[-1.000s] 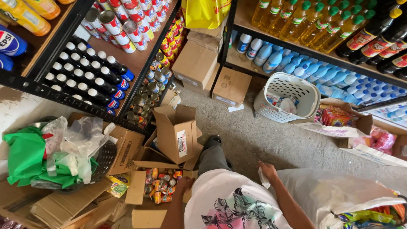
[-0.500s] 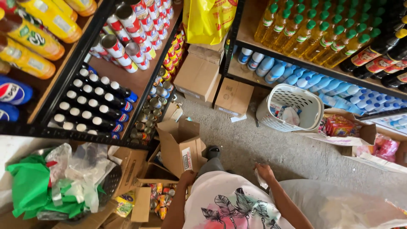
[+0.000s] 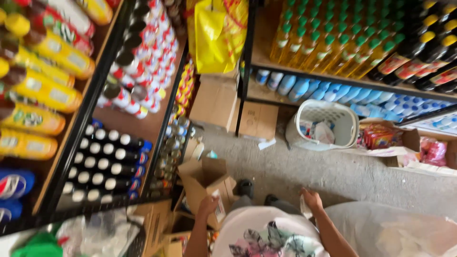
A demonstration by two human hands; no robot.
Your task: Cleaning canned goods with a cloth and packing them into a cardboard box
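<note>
Cardboard box (image 3: 205,183), open flaps; left hand (image 3: 208,205) touching.

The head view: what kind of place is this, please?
Probably a small grocery shop or its stockroom. Shelves hold rows of drink bottles and oil bottles, and opened cardboard boxes stand on the concrete floor beside a white basket.
</note>
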